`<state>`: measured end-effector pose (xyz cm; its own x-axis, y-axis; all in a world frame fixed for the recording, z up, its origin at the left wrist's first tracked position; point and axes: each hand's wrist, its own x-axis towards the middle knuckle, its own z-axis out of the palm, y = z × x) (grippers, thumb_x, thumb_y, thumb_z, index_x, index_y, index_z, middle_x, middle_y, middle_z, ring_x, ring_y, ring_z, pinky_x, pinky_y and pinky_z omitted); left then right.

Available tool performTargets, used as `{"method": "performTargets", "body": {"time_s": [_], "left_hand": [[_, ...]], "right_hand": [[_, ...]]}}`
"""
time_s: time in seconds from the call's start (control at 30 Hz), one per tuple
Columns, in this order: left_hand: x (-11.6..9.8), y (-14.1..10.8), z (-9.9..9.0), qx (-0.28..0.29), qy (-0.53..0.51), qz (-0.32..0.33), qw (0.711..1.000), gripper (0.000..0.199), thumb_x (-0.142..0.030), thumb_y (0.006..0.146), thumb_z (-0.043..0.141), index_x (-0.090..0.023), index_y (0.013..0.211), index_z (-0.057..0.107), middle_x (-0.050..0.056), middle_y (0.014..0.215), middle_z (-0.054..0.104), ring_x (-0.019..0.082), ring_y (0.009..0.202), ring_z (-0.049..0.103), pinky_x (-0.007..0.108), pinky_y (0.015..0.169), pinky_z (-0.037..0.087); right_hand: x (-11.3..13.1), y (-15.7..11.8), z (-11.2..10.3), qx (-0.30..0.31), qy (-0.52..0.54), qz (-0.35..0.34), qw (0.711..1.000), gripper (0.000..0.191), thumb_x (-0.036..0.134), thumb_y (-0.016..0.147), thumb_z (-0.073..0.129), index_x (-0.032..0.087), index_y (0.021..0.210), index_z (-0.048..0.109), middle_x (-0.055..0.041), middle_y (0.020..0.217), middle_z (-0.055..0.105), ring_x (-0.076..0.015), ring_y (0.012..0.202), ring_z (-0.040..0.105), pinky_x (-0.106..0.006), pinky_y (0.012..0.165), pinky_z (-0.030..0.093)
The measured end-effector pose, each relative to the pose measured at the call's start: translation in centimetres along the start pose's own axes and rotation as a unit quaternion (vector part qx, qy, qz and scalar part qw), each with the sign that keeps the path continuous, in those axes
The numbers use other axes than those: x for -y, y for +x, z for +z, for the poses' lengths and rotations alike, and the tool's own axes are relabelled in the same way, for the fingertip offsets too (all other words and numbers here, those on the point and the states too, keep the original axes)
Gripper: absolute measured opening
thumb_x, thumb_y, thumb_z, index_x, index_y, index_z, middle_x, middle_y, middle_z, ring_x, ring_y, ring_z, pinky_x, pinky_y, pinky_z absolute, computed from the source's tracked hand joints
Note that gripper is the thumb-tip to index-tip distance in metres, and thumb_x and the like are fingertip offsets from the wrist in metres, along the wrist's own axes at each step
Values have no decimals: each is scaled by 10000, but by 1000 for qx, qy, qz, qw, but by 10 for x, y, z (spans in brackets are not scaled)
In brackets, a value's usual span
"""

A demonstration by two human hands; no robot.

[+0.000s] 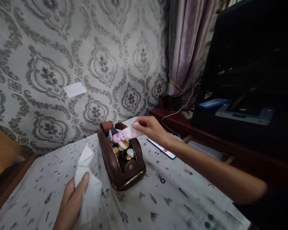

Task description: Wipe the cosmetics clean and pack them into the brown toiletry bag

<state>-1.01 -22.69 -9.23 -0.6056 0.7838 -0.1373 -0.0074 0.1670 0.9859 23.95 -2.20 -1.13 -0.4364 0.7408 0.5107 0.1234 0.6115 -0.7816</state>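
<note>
A brown leather bag (pixel 108 159) stands unzipped on the patterned white cloth, with several small bottles and jars inside. Above its far right part, my right hand (pixel 146 127) pinches the end of a pink and white tube (pixel 124 134); the tube's other end is over the bag's opening, among the contents. To the left of the bag, my left hand (pixel 74 195) is closed round a crumpled white tissue (pixel 87 188), thumb on top, apart from the bag.
A phone (pixel 162 148) lies right of the bag, beneath my right forearm. Behind it are a dark red wooden desk (pixel 206 137), a white cable (pixel 175 112) and a large black screen (pixel 244 73). A wooden piece (pixel 3 153) stands at the left edge. Patterned wallpaper covers the wall behind.
</note>
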Motion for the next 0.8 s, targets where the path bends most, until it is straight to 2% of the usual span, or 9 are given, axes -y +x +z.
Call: {"method": "performTargets", "body": {"time_s": [0.13,0.27,0.37,0.5,0.6,0.7,0.8], "left_hand": [[13,3,-7,-36,-44,-70,996,760,-644,612,795,-184,1204,668,48,871,768,271,809,718,270,623,565],[19,3,-7,-36,-71,-112,990,770,-628,561,826,-175,1167,682,63,864,772,305,826,731,310,636,586],[23,2,-5,-50,-64,-118,990,663,-617,640,776,-182,1133,687,72,913,777,316,912,727,342,716,599],[32,5,-6,-71,-40,-113,990,557,-566,713,735,-191,1122,681,85,1041,764,314,1069,689,393,895,568],[40,12,-10,-70,6,-70,995,494,-559,730,723,-182,1047,706,97,1068,757,327,1160,647,418,998,517],[47,16,-14,-53,23,-67,996,476,-582,727,715,-173,970,721,108,1016,765,339,1156,649,420,997,522],[51,15,-14,-21,0,-74,997,499,-598,704,727,-173,965,725,106,959,770,337,1103,674,420,970,539]], "right_hand": [[-13,46,8,10,-38,12,999,224,228,795,617,219,576,572,17,560,520,-152,565,460,-279,536,342],[-23,76,27,21,-76,25,997,249,203,813,599,192,566,572,21,544,516,-144,578,474,-265,537,349],[-27,89,43,46,-111,35,992,235,186,815,604,156,582,604,26,546,531,-127,586,497,-249,547,350],[-29,101,64,105,-171,51,978,239,179,804,651,143,568,646,33,511,537,-132,592,555,-243,553,356],[-30,108,77,135,-216,58,965,209,243,851,681,147,665,676,17,629,635,-165,701,632,-263,651,455],[-31,108,87,162,-247,57,954,194,329,913,666,151,837,679,-13,880,701,-186,859,669,-347,798,533],[-33,102,94,190,-260,53,945,192,344,923,663,154,910,678,-27,978,700,-203,940,673,-379,848,542]]}}
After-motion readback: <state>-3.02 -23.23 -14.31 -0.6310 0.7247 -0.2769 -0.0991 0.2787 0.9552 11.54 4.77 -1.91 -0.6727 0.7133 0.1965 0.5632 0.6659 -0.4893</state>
